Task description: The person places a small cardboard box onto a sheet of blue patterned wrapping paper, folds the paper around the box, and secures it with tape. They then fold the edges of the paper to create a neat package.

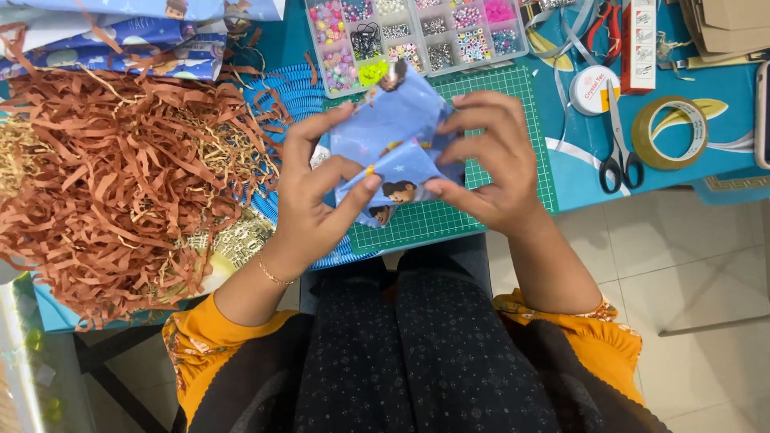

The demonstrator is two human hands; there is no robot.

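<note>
The blue desk (585, 180) is covered at the left by a heap of brown shredded paper (120, 176). A green cutting mat (497, 152) lies in the middle, with a clear bead box (417, 36) at its far edge. Above the mat, a folded piece of blue patterned paper (393, 148) is pinched by the left hand (317, 196) and the right hand (489, 160). Black-handled scissors (619, 152) and a tape roll (670, 132) are seen at the right.

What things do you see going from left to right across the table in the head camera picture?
Brown shredded paper → left hand → folded blue printed paper → right hand → scissors → roll of brown tape.
</note>
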